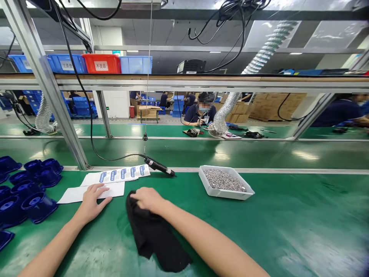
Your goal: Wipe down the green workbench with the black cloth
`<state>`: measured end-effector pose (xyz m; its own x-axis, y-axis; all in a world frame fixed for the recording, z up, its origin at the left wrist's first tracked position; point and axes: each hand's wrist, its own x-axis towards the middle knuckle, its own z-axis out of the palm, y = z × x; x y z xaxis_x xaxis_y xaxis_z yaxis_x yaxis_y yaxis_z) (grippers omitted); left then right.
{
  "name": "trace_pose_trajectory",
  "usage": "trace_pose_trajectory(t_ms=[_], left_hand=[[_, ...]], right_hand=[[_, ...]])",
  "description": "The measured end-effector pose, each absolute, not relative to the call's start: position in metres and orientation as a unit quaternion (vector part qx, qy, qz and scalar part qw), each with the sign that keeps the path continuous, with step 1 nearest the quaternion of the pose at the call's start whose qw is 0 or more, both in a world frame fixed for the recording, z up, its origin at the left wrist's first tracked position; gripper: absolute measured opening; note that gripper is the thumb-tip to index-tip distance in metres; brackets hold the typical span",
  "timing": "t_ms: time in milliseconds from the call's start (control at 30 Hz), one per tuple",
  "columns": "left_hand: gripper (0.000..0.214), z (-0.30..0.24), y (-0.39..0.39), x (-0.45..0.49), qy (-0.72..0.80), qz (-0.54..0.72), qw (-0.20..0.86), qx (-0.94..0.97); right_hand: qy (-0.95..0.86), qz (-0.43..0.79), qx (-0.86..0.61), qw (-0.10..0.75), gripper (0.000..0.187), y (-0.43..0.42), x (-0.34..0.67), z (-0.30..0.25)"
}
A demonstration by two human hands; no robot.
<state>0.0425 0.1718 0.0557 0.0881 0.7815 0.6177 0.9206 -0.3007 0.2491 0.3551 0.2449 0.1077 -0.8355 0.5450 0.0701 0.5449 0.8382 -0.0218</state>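
My right hand [147, 199] presses on the top end of a black cloth [157, 234] that lies on the green bench mat [259, 231], fingers closed over the fabric. My left hand [92, 201] rests flat, fingers spread, on a white paper sheet [115, 190]. Just beyond lies a strip of blue-and-white labels [121, 174]. An electric screwdriver [159, 167] hangs on a cord with its tip on the mat, behind the labels.
A white tray of small metal screws [226, 181] sits to the right. Several dark blue plastic housings [29, 188] crowd the left edge. An aluminium frame post [57, 104] rises at left. People work at benches beyond, under a shelf with coloured bins [100, 64].
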Motion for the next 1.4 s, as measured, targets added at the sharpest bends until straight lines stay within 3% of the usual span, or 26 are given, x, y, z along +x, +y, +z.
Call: trace_pose_trajectory(t_ms=[133,233,333,467,633,733,867,900,1033,1100,1233,1400], left_hand=[[0.043,0.055,0.165,0.038,-0.582,-0.341,0.097,-0.732],[0.044,0.054,0.164,0.036,-0.581,-0.34,0.088,-0.734],[0.043,0.052,0.168,0.035,-0.585,-0.34,0.074,-0.733],[0.043,0.05,0.174,0.04,-0.591,-0.343,0.061,-0.728],[0.044,0.05,0.173,0.043,-0.585,-0.352,0.06,-0.729],[0.046,0.049,0.168,0.039,-0.589,-0.363,0.062,-0.72],[0.047,0.046,0.168,0.035,-0.599,-0.372,0.047,-0.708],[0.048,0.045,0.168,0.035,-0.6,-0.373,0.041,-0.707],[0.047,0.042,0.171,0.037,-0.603,-0.374,0.04,-0.704],[0.046,0.042,0.171,0.037,-0.603,-0.373,0.048,-0.703],[0.043,0.044,0.169,0.036,-0.605,-0.368,0.069,-0.703],[0.043,0.051,0.165,0.038,-0.606,-0.347,0.09,-0.71]], right_hand=[[-0.985,-0.003,-0.167,0.032,0.026,0.191,0.37,0.1],[-0.991,0.005,-0.121,0.058,0.04,0.175,0.444,0.094],[-0.971,0.006,-0.221,0.092,0.056,0.184,0.522,0.091],[-0.911,0.047,-0.406,0.049,0.052,0.202,0.551,0.097],[-0.924,0.076,-0.375,0.015,0.048,0.181,0.501,0.129],[-0.931,0.115,-0.344,-0.039,0.065,0.161,0.493,0.155],[-0.929,0.102,-0.353,-0.048,0.114,0.145,0.503,0.16],[-0.932,0.097,-0.347,-0.051,0.116,0.142,0.501,0.154],[-0.97,0.052,-0.238,-0.027,0.068,0.129,0.462,0.118],[-0.989,0.01,-0.146,0.01,0.052,0.127,0.426,0.101],[-0.996,-0.028,-0.059,0.068,0.038,0.145,0.354,0.089],[-0.974,-0.04,-0.22,0.036,0.027,0.214,0.337,0.109]])
